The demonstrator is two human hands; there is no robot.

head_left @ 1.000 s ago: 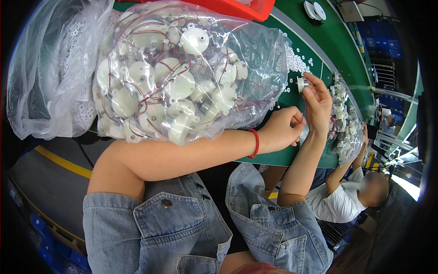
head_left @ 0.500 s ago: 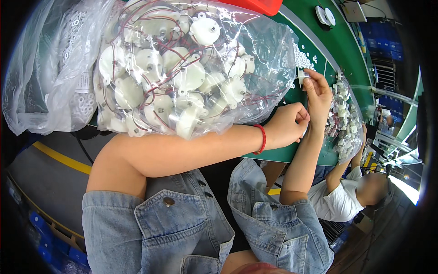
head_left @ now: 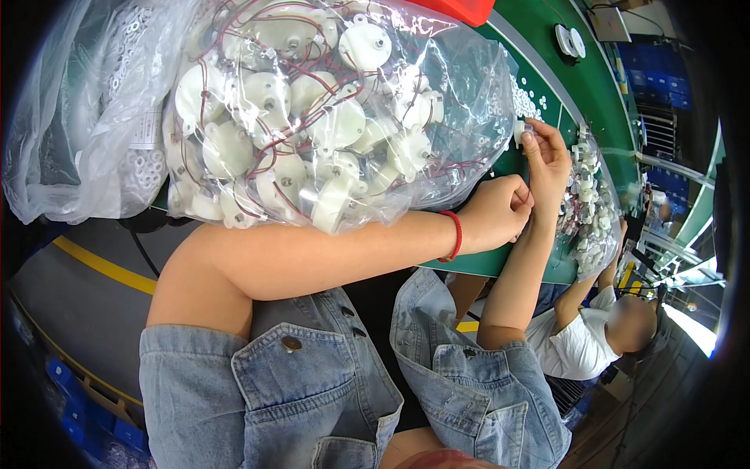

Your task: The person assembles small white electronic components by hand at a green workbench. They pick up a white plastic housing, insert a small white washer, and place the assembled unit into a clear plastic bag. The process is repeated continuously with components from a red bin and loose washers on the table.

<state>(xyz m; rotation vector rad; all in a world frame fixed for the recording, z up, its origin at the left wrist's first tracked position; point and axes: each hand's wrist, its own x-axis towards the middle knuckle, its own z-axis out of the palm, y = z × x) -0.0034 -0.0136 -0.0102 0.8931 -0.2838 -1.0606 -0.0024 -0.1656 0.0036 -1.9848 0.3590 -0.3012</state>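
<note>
My right hand (head_left: 550, 162) is raised over the green table, with thumb and fingers pinched on a small white plastic part (head_left: 519, 131). My left hand (head_left: 495, 207), with a red band at its wrist, is just to the left and nearer to me. Its fingers are curled and pressed together beside the right wrist; what they hold, if anything, is hidden. A big clear plastic bag (head_left: 469, 156) of round white geared motors with dark red wires lies left of my hands, along my left forearm. Small white rings (head_left: 525, 100) are scattered just beyond the right hand.
Another clear bag (head_left: 595, 211) of small white wired parts lies at the right. A cloudy bag (head_left: 86, 164) with white rings sits far left. A red bin (head_left: 461, 9) and a white spool (head_left: 569, 41) are at the back. A co-worker in a white shirt (head_left: 578, 344) is to the right.
The whole view has shifted slightly, so the motor bag and spool appear a little to the right. Both hands keep nearly the same pose, the right still pinching the white part.
</note>
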